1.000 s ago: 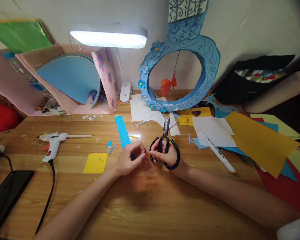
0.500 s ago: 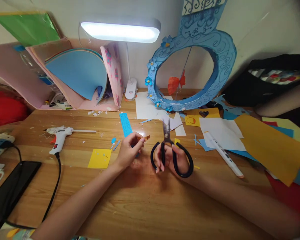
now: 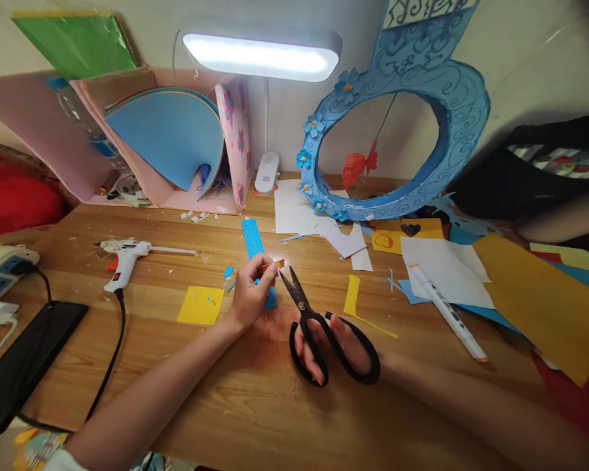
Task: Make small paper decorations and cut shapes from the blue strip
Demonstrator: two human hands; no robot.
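Between its fingertips my left hand pinches a small orange strip of paper. My right hand has its fingers through the black handles of a pair of scissors. The blades stand slightly apart, with their tips close beside the orange strip; whether they touch it I cannot tell. Under the left hand lies a blue strip with drawn circles, partly covered by the fingers. A yellow square of paper with tiny scraps on it lies to the left, and a yellow paper offcut to the right of the blades.
A glue gun with its cord lies at left, near a phone and a power strip. Behind stands a blue ring frame with paper flowers. A marker and paper sheets cover the right side.
The scissors have swung from pointing upward to pointing left, and their tips have come to the orange strip. The left hand still pinches the strip. The camera view has shifted slightly.
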